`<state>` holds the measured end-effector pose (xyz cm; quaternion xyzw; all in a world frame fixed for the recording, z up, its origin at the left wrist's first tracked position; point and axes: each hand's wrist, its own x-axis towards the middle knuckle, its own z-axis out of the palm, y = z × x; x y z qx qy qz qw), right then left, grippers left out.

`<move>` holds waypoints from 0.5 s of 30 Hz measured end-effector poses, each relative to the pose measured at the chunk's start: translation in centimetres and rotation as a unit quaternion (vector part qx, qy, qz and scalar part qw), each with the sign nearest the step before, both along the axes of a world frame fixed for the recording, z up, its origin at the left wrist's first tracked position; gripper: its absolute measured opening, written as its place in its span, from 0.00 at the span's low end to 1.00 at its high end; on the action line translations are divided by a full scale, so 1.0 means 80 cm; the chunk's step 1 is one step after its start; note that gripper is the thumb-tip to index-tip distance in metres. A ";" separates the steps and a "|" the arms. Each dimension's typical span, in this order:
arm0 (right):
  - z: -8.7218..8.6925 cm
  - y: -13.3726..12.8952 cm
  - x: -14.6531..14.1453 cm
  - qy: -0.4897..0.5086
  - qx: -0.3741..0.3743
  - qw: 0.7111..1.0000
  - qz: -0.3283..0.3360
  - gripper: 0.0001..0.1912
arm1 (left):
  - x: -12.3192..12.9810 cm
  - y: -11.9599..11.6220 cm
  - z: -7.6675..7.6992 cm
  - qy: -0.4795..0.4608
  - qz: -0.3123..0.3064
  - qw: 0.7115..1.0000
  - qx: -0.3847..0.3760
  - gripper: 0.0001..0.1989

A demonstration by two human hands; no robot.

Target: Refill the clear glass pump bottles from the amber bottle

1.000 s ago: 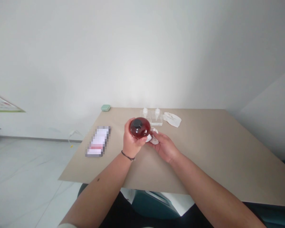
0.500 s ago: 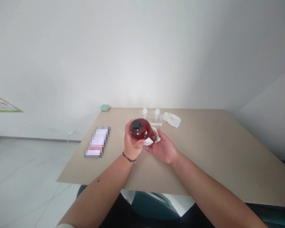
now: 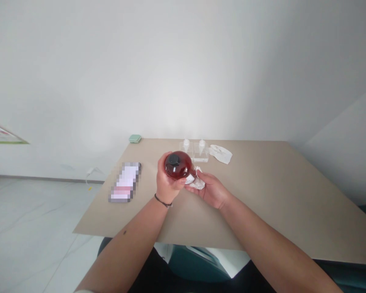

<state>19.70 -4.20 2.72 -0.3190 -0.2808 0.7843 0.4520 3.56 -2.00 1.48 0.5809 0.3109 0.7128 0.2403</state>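
My left hand (image 3: 167, 182) cradles a round bottle of dark red liquid (image 3: 177, 167) from below, with the bottle's black cap (image 3: 172, 160) facing up and towards me. A white label (image 3: 190, 179) shows on the bottle's lower side. My right hand (image 3: 212, 189) is at the bottle's far end, holding a crumpled white tissue (image 3: 198, 184) against it. Both hands are above the middle of the table, and the bottle's base is hidden by the tissue and my fingers.
On the beige table (image 3: 256, 195), a clear holder with two small conical plastic pieces (image 3: 194, 151) stands behind the bottle. A white cloth (image 3: 220, 154) lies to its right. A pixelated flat rectangular item (image 3: 124, 182) lies to the left; a small green case (image 3: 134, 138) sits at the back edge.
The bottle has turned a little in my hands and shifted slightly left. More of the white tissue now shows below it, beside my right fingers.
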 end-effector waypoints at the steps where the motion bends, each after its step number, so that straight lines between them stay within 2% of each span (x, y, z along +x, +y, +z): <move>1: 0.000 0.000 0.001 -0.002 0.003 1.000 -0.010 0.11 | 0.000 0.000 0.000 0.001 0.000 1.000 -0.002 0.45; 11: 0.003 0.002 0.004 0.039 -0.026 0.999 -0.025 0.08 | 0.003 -0.002 0.001 0.011 -0.036 0.999 0.003 0.44; 15: 0.002 0.004 0.007 0.023 -0.021 0.999 -0.016 0.08 | 0.002 -0.003 -0.004 0.020 -0.025 0.999 -0.006 0.46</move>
